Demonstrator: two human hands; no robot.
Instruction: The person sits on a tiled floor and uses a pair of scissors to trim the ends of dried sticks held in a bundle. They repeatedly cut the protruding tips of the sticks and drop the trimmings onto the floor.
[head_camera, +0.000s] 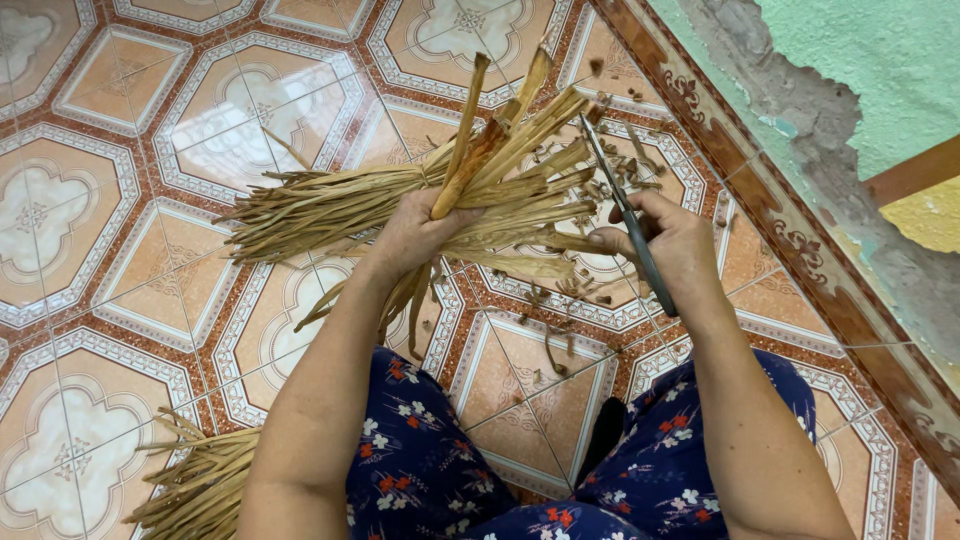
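Near left, low corner: second bundle of dried strips (200, 480) lying on the tiled floor (90, 230), beside the flower-printed trousers (430, 470), untouched.

Centre: left hand (415, 232) closed around the waist of the main bundle of dried leaf strips (330, 208), grip pressed tight about the stalks, thumb over the top. Bundle held just above the floor, not resting flat. Long axis roughly left to right, slightly rising toward the far right: thin loose tips fanned out left, thicker stub ends (520, 105) pointing far and right, splayed at uneven lengths. A few strips hanging down below the fist toward the knees.

Right: right hand (675, 245) wrapped on the handles of dark scissors (625, 215), grip closed on them; blades narrow, pointing far and slightly left, tip in among the stub ends. Blade gap hard to judge; looks nearly closed.

Far right: short cut scraps (620, 185) scattered on the floor near the patterned skirting (800, 240); flaking green wall (880, 60) beyond.

Risks, as judged: blades close to the left-hand thumb and fingers, so a slip on a tough stalk could nick them. Splayed ends could give an uneven cut. Loosened fist could let strips slide out and scatter. Scraps underfoot could be slippery.
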